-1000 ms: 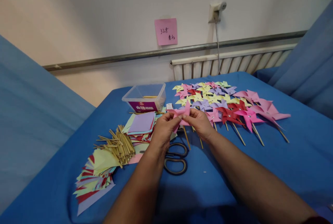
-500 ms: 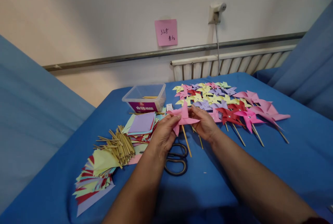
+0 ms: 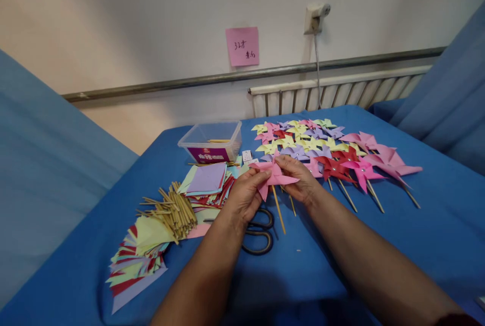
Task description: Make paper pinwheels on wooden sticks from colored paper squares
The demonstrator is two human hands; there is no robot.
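Between my two hands is a pink paper pinwheel, its thin wooden stick slanting down below the blades. My left hand pinches the pinwheel's left side, thumb on top. My right hand closes on its upper right blade, with the thumb and fingertips near the middle. Under my left hand lie black-handled scissors, their blades partly hidden. Right of my right hand are finished pinwheels, including a red one and a bright pink one.
A clear plastic box holding a few sticks stands at the back. Square coloured paper is stacked before it, with a small white box beside. Wooden sticks and fanned paper lie left on the blue cloth.
The pink pinwheel has shifted slightly right and down, and its blades have turned. My left hand has followed it to the right; my right thumb now lies across the upper blade.
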